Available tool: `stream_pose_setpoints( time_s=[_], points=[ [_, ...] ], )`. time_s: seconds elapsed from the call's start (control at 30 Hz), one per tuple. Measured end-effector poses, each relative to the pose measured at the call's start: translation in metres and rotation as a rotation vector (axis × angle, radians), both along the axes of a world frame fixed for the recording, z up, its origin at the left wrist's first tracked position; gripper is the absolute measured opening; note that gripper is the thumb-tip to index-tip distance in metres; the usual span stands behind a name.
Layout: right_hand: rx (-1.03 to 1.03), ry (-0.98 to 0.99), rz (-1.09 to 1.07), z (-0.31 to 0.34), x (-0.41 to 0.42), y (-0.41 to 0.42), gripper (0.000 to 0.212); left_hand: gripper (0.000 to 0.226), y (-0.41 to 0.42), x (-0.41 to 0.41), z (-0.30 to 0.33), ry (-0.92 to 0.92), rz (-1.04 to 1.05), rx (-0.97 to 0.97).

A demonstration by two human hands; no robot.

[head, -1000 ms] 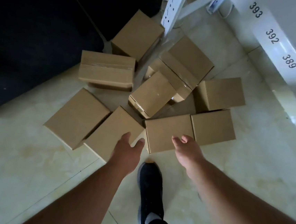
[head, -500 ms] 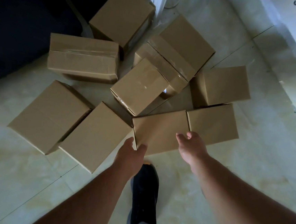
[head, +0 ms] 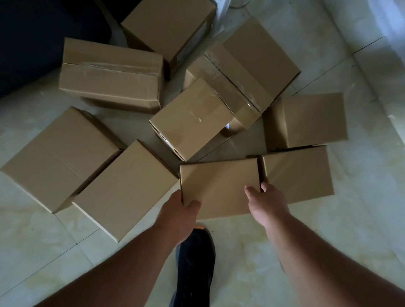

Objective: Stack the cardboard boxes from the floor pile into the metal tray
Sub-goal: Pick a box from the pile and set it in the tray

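Your left hand (head: 178, 215) grips the near-left corner of the nearest cardboard box (head: 218, 187), thumb on top. Your right hand (head: 267, 204) clamps its right edge. The box lies on the tiled floor (head: 26, 247) among 8 others.

We are counting nine cardboard boxes (head: 219, 187) lying on the tiled floor (head: 14, 246), spreading from the upper middle of the frame to the centre. We are seeing two hands (head: 180, 215) reaching in from the bottom, and one dark shoe (head: 194, 261) at the lower centre.
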State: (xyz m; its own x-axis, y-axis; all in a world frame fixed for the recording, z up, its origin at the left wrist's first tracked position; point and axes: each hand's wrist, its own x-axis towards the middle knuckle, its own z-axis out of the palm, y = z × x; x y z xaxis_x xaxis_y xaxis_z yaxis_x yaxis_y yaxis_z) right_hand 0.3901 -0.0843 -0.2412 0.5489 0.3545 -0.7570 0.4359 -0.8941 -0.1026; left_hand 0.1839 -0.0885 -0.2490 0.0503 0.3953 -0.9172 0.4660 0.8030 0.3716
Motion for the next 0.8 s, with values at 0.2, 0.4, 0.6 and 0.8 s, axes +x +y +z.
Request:
stream_pose_setpoints(
  time_s=[0.2,0.4,0.6,0.8],
  points=[
    [0.005,-0.071,0.056,0.034,0.003,-0.005,0.066,0.05,-0.011,-0.004,0.041,-0.003,-0.026,0.01],
    [0.114,-0.067,0.021,0.104,-0.004,-0.006,0.054,0.045,-0.026,-0.023,0.096,-0.039,-0.009,0.025],
    [0.257,-0.056,0.079,0.172,-0.05,-0.006,0.049,0.093,-0.028,-0.071,0.15,-0.087,0.215,-0.023],
    [0.428,0.098,0.174,0.215,-0.119,-0.004,0.013,0.092,-0.022,-0.147,0.184,-0.171,0.341,0.027]
  ],
)
